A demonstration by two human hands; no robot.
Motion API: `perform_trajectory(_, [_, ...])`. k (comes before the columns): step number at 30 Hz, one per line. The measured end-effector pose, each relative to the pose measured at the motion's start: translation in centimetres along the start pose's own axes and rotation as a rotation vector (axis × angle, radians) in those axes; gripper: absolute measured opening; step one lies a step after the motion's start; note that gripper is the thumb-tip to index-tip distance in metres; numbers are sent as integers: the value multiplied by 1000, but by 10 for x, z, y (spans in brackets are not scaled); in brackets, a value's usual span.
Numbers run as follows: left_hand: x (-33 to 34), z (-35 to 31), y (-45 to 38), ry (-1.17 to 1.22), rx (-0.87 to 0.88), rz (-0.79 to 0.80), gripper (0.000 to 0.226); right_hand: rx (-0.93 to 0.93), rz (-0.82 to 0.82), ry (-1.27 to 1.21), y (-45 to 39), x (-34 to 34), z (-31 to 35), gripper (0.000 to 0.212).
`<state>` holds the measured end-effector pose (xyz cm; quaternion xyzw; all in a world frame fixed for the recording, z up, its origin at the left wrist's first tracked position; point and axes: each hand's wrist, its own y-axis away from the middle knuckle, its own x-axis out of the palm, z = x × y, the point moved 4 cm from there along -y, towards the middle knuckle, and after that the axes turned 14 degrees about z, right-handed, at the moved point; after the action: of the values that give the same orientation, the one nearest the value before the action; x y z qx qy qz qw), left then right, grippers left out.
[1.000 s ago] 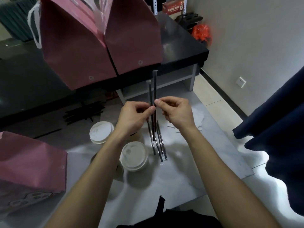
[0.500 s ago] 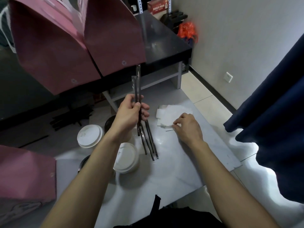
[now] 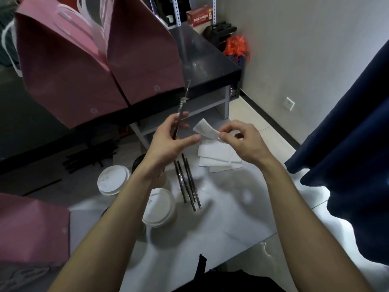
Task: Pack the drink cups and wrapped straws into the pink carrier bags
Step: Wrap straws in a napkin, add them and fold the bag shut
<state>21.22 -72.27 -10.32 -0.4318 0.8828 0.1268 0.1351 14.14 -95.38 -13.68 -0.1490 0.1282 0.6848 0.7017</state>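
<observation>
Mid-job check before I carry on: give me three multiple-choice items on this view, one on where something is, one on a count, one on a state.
1. Where do the loose wrapped straws lie?
A. On the white table, right of the lidded cups
B. Inside a pink bag
C. On the black counter

2. How many white cup lids show fully?
A. One
B. Two
C. Five

3. What is the right hand doing?
A. Resting flat on the table
B. Pinching a white napkin
C. Gripping a cup

Answers:
1 A: the straws lie on the white table beside the nearer lidded cup.
2 B: that lid and the farther lid are the only ones in full view.
3 B: its fingertips pinch the white napkin above the stack, while the left hand holds straws upright.
</observation>
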Motion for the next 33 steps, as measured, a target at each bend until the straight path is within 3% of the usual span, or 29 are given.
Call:
perform_trajectory(1, [1,-5,-1,-48,38,27,58,-19,55,-36,-2,-1,6,11])
perform_trajectory(3, [3,-10,-5,-56,86,53,43,-56,104,-98,-6,0,12,12])
perform_trajectory(6, [-3,-9,-7,-37,106,-50,10,-81,-56,-206,-13,6,-2,21])
perform_trajectory(8, [-12,-5,-4,-16,122,-117,5,14,-185,-30,-17,12,-30,18])
perform_trajectory(9, [-17,-3,-2,-11,127,-134,5,87,-172,139,-20,17,-47,16])
perform_trajectory(11, [-24,0,3,-12,121,-150,4,228,-23,425,-27,33,-78,30])
perform_trajectory(14, [-31,3,9,-16,102,-164,5,322,122,640,-39,47,-100,52])
perform_trajectory(19, [-38,6,13,-16,84,-186,6,299,104,715,-52,49,-103,29])
perform_trajectory(23, [-41,7,14,-2,69,-200,7,289,54,576,-49,47,-99,20])
perform_trajectory(29, [-46,0,20,20,97,-179,10,337,-104,-16,-40,21,-80,20])
perform_trajectory(33, [-45,-5,18,69,140,-72,14,227,-154,-353,-31,2,-39,16])
